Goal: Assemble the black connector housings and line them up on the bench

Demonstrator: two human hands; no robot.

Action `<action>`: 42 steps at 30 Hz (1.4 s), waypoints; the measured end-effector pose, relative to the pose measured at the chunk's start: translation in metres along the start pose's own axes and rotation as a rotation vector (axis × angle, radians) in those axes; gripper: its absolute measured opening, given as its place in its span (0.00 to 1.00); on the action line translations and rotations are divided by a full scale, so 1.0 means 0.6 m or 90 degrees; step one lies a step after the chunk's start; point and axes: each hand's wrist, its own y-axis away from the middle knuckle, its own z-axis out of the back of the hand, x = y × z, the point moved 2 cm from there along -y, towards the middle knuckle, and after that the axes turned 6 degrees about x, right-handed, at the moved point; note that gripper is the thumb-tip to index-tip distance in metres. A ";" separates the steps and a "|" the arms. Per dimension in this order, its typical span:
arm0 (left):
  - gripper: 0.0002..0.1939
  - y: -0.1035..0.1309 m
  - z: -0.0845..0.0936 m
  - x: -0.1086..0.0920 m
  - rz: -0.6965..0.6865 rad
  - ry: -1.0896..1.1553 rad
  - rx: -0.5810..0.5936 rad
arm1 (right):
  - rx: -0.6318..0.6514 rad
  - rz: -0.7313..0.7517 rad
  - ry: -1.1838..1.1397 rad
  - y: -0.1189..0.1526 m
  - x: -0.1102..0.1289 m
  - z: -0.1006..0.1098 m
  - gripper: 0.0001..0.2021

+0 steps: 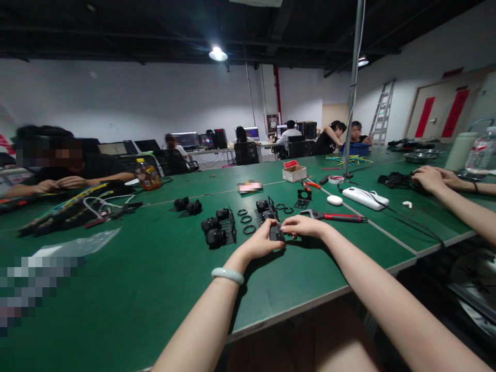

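My left hand (265, 240), with a pale bangle on the wrist, is wrapped round a black part (276, 233) just above the green table (155, 289). My right hand (304, 226) is closed at the right side of that part, its fingertips close together; what they pinch, if anything, is too small to make out. Black fittings on a plate (217, 236) stand to the left. Several black rings (246, 219) lie between them and my left hand. More black fittings (262, 205) stand just behind my hands. A wrench with red handles (341, 217) lies to the right.
A small box (294, 173), a white round case (334, 200) and a white power bank (365, 198) with a black cable are farther right. Another person's hands (430, 178) hold black parts at the right. At the left, a person works by cables (70, 212) and a bottle (148, 174).
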 end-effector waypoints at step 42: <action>0.26 -0.003 -0.003 -0.006 -0.010 0.041 0.019 | -0.016 0.072 -0.067 0.000 -0.001 -0.006 0.27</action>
